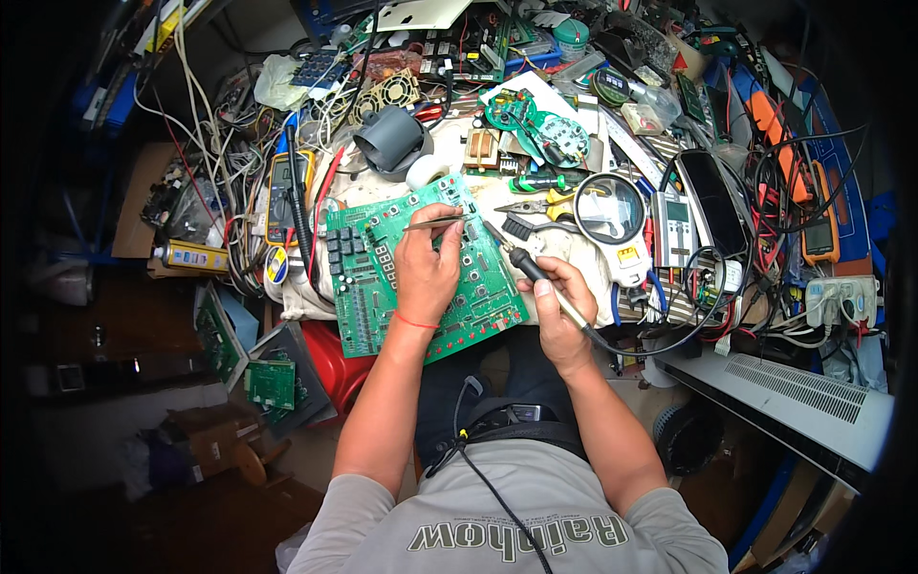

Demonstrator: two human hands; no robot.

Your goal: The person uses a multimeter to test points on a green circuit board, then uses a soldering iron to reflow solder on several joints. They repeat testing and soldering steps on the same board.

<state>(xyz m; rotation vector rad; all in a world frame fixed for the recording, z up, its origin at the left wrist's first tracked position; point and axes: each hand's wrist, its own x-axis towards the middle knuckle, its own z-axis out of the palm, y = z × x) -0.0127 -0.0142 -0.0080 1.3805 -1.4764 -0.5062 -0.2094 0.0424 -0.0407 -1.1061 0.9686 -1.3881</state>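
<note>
A large green circuit board (421, 273) lies at the near edge of the cluttered workbench (574, 251), over the person's lap. The left hand (426, 260) rests on it, fingers pinched on tweezers (435, 222). The right hand (559, 295) grips a soldering iron (521, 258), tip apparently touching the board's right edge. Beyond lie pliers (535, 205) and a magnifier (609, 209) (multimeter (285, 191) at left).
</note>
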